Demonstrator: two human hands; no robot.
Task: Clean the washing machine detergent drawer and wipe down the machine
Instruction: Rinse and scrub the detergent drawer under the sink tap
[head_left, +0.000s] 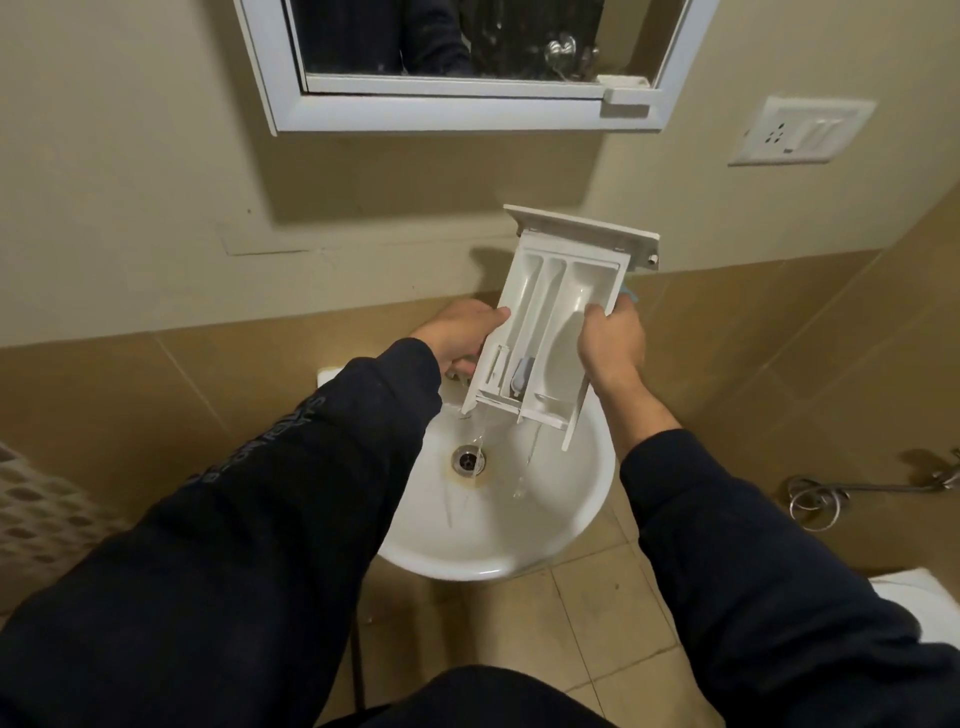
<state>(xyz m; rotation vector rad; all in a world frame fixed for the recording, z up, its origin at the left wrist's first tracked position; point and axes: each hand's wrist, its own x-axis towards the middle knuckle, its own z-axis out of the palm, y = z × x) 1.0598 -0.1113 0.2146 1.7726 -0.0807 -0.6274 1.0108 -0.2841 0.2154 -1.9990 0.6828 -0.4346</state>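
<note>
Patterned laundry basket (36, 514): far left edge, partly in view.
Left hand (460, 338): dark sleeve, fingers curled round the left edge of the detergent drawer (550, 317), thumb on its rim.
Detergent drawer: white plastic, three compartments, held tilted over the sink (571, 519) with its front panel raised toward the wall and its rear end lowest; a blue-grey insert sits in the middle channel near the rear. Water runs off the rear end into the basin.
Sink: white, round, wall-mounted; drain (467, 460) with rust-coloured staining around it.
Right hand (613, 343): grips the drawer's right edge, thumb inside the large compartment; a bit of blue material shows behind the fingers.
Mirror (467, 57): white-framed, above.
Switch plate (800, 130): upper right wall.
Hose and tap fitting (831, 493): low right wall.
</note>
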